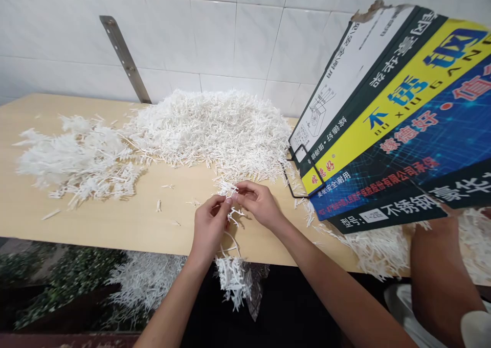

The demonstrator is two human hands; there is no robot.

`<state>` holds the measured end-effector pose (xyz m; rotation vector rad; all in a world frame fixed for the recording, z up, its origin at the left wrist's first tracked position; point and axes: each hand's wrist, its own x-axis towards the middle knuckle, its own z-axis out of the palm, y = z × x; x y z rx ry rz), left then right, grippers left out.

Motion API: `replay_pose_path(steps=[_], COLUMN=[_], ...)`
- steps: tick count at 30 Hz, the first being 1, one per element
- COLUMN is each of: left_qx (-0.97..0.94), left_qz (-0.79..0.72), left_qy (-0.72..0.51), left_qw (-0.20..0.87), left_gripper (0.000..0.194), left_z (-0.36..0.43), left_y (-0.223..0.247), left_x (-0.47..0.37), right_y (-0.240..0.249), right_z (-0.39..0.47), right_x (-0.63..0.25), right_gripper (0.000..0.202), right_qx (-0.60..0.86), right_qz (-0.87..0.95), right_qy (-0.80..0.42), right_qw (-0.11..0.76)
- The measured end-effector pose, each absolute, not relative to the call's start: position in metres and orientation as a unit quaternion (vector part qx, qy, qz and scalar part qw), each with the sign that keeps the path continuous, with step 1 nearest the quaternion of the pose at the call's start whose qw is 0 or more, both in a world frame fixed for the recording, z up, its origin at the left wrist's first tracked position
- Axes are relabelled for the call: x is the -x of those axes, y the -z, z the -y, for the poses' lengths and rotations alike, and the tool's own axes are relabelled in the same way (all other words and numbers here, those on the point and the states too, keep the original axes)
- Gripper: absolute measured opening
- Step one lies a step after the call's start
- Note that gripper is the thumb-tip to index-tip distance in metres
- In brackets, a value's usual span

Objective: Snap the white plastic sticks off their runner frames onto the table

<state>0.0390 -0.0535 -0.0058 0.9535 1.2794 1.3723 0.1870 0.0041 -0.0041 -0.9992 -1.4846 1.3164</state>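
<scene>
My left hand (210, 223) and my right hand (258, 201) meet near the front of the wooden table, fingertips pinched together on a white branched strand (227, 188). Part of the strand sticks up above the fingers and part shows below them. A thin white string loops down from there to a bunch of white branched pieces (233, 279) hanging over the table's front edge. Behind my hands lies a large heap of white branched pieces (215, 128). The exact grip between the fingertips is partly hidden.
A looser white pile (76, 159) lies on the left of the table (23, 210). A large printed carton (402, 118) stands at the right by a black wire frame (297, 194). Beyond it are another person's arm (441, 276) and more white pieces. A metal bracket (125, 56) leans on the tiled wall.
</scene>
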Motion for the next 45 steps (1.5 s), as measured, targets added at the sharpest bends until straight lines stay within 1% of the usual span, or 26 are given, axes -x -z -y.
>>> replay_pose_path(steps=[2, 4, 9, 12, 14, 18, 21, 23, 25, 26, 27, 29, 30, 31, 33, 35, 37, 41, 43, 45], left_qx=[-0.383, -0.377, -0.397, -0.401, -0.399, -0.416, -0.407, -0.353, -0.301, -0.294, -0.303, -0.342, -0.358, -0.370, -0.383, -0.387, -0.390, -0.424, -0.436, -0.443], left_qz=[-0.532, -0.536, -0.527, -0.532, -0.535, -0.532, -0.532, -0.545, -0.555, -0.555, -0.552, -0.546, -0.544, -0.544, -0.543, -0.540, -0.534, -0.515, -0.512, -0.514], left_qy=[-0.575, -0.575, -0.557, -0.561, -0.569, -0.575, -0.579, -0.593, -0.607, -0.608, -0.605, -0.589, -0.578, -0.570, -0.560, -0.561, -0.562, -0.550, -0.542, -0.535], left_qw=[0.490, 0.490, 0.504, 0.491, 0.480, 0.462, 0.464, 0.476, 0.483, 0.485, 0.487, 0.489, 0.491, 0.492, 0.494, 0.494, 0.497, 0.502, 0.504, 0.503], left_gripper=[0.034, 0.034, 0.038, 0.037, 0.036, 0.034, 0.035, 0.033, 0.032, 0.032, 0.034, 0.036, 0.037, 0.037, 0.038, 0.038, 0.039, 0.036, 0.034, 0.032], left_z=[0.054, 0.054, 0.054, 0.055, 0.056, 0.056, 0.054, 0.054, 0.054, 0.055, 0.055, 0.057, 0.057, 0.057, 0.056, 0.055, 0.054, 0.053, 0.053, 0.055], left_y=[0.006, 0.006, 0.006, 0.005, 0.005, 0.003, 0.002, 0.002, 0.003, 0.003, 0.003, 0.003, 0.004, 0.004, 0.005, 0.007, 0.008, 0.009, 0.008, 0.007], left_x=[-0.038, -0.037, -0.035, -0.036, -0.038, -0.046, -0.047, -0.043, -0.039, -0.037, -0.035, -0.034, -0.034, -0.034, -0.035, -0.036, -0.036, -0.036, -0.036, -0.036], right_y=[0.002, 0.000, -0.004, -0.005, -0.005, -0.003, 0.000, 0.005, 0.010, 0.012, 0.014, 0.014, 0.013, 0.011, 0.004, -0.002, -0.006, -0.004, 0.000, 0.002], right_z=[-0.003, -0.002, 0.001, 0.002, 0.004, 0.012, 0.012, 0.006, -0.003, -0.007, -0.010, -0.013, -0.012, -0.010, -0.004, 0.002, 0.006, 0.004, 0.001, -0.001], right_x=[-0.187, -0.189, -0.192, -0.192, -0.192, -0.192, -0.193, -0.195, -0.198, -0.199, -0.199, -0.198, -0.197, -0.195, -0.192, -0.191, -0.192, -0.195, -0.196, -0.195], right_gripper=[0.029, 0.028, 0.042, 0.052, 0.056, 0.053, 0.053, 0.053, 0.052, 0.051, 0.049, 0.037, 0.031, 0.029, 0.036, 0.041, 0.041, 0.037, 0.031, 0.024], right_qx=[0.394, 0.378, 0.381, 0.386, 0.389, 0.413, 0.415, 0.416, 0.421, 0.427, 0.435, 0.454, 0.462, 0.469, 0.471, 0.450, 0.406, 0.372, 0.372, 0.365], right_qz=[0.619, 0.649, 0.722, 0.744, 0.740, 0.696, 0.671, 0.606, 0.503, 0.467, 0.462, 0.528, 0.572, 0.611, 0.663, 0.691, 0.713, 0.711, 0.686, 0.668], right_qy=[-0.523, -0.516, -0.464, -0.433, -0.420, -0.394, -0.395, -0.412, -0.429, -0.432, -0.431, -0.410, -0.382, -0.347, -0.278, -0.262, -0.311, -0.457, -0.502, -0.521], right_qw=[0.433, 0.412, 0.343, 0.332, 0.354, 0.436, 0.470, 0.538, 0.622, 0.643, 0.642, 0.590, 0.560, 0.535, 0.511, 0.501, 0.479, 0.383, 0.373, 0.386])
